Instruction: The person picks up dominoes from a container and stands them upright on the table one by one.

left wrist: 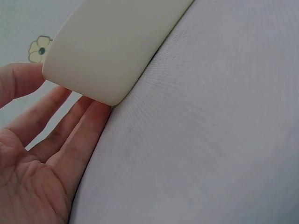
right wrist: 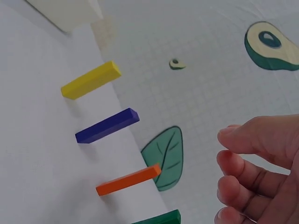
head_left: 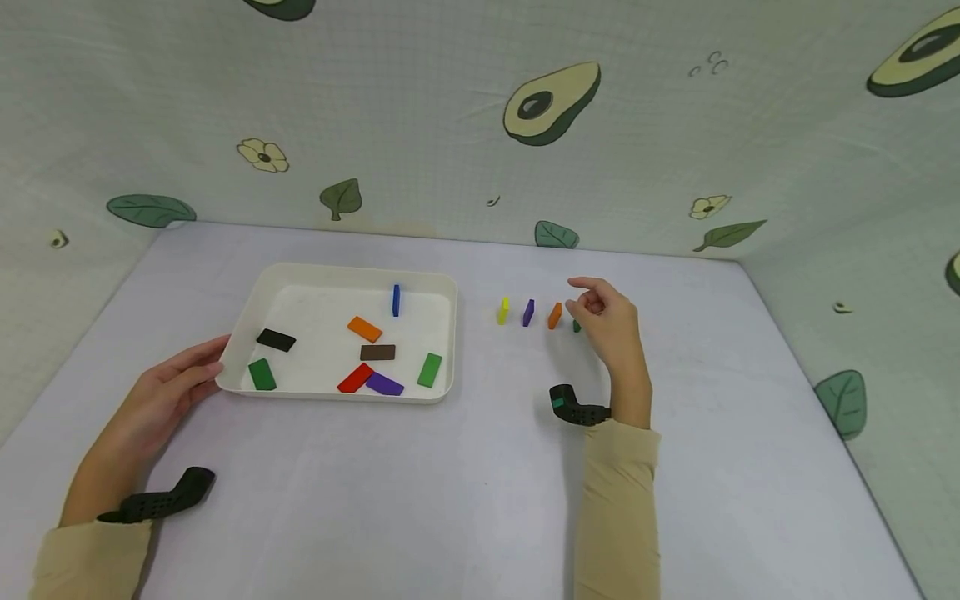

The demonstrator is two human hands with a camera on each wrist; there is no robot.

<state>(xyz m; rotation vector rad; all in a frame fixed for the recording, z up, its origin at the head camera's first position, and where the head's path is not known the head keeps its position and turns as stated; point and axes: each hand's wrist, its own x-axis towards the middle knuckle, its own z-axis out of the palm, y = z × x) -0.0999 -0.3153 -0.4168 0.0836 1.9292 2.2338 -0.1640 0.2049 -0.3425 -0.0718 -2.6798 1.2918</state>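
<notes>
My left hand [head_left: 161, 396] grips the near left corner of a white tray [head_left: 315, 292], thumb at the rim and fingers against its side, as the left wrist view shows. To the tray's right, a row of upright domino blocks stands on the table: yellow [head_left: 503, 311], purple [head_left: 528, 312], orange [head_left: 555, 316] and green [head_left: 577, 326]. Just above the green domino is my right hand [head_left: 609, 329], fingers loosely bent and holding nothing. It partly covers that domino in the head view. In the right wrist view, a gap separates the fingertips [right wrist: 229, 161] from the dominoes.
Inside the tray one blue domino [head_left: 396, 300] stands upright. Several others lie flat around it, among them a black one [head_left: 276, 340], a brown one [head_left: 378, 352] and a red one [head_left: 355, 378]. An avocado-print cloth [head_left: 420, 125] hangs behind the white table [head_left: 375, 500].
</notes>
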